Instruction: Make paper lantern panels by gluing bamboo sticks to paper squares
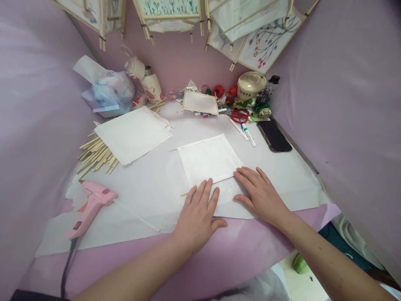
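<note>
A white paper square (pixel 209 159) lies flat in the middle of the table on a larger white sheet (pixel 150 196). My left hand (pixel 198 217) rests flat with fingers stretched out, its fingertips at the square's near edge, where a thin wooden stick (pixel 185 194) pokes out. My right hand (pixel 260 193) also lies flat and open, fingertips touching the square's near right corner. Neither hand holds anything.
A pink glue gun (pixel 91 205) lies at the left, its cord running off the front edge. A pile of wooden sticks (pixel 95 154) sits under another white sheet (pixel 133 133). A black phone (pixel 274 136), pens (pixel 247 133), red scissors (pixel 239 115) and a framed panel (pixel 200 103) lie further back.
</note>
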Available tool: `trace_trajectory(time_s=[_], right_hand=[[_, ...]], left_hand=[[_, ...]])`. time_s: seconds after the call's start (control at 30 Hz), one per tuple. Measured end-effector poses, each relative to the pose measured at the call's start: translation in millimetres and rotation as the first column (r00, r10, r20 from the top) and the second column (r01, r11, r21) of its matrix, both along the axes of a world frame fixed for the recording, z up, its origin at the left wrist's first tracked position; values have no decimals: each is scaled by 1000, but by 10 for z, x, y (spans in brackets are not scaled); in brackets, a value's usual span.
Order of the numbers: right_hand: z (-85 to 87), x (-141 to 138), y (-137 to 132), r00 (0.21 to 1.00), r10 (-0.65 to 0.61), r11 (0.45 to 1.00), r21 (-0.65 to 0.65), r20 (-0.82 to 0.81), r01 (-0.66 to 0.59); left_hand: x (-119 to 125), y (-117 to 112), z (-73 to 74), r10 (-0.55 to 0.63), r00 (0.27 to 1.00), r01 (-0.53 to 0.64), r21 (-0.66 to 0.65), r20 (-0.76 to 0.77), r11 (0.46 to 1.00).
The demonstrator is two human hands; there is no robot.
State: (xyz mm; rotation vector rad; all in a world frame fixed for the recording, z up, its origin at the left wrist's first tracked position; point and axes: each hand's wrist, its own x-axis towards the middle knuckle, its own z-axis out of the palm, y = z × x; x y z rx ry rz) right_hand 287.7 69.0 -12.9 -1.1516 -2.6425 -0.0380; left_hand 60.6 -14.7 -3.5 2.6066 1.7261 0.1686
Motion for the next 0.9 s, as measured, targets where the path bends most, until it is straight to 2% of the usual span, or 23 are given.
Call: trace_trajectory(time_s=[0.4, 0.53, 0.63, 0.73, 0.9], right_hand=[[-33, -42, 18, 990, -135, 991, -20, -49, 134], [-9, -54, -18, 974, -188, 979, 49, -128, 195], [31, -112, -70, 987, -83, 992, 84, -141, 96], [59, -194, -93, 995, 30, 999, 16, -90, -29], [51, -241, -43, 989, -1, 999, -43, -146, -5]], left_hand=[[21, 5, 26, 27, 1000, -27, -20, -5, 999], [24, -9, 16, 55, 998, -55, 4, 5, 998], [26, -23, 0, 64, 998, -64, 17, 13, 998], [21, -27, -16, 59, 998, -59, 27, 26, 998], [-12, -43, -20, 48, 998, -49, 22, 45, 999]])
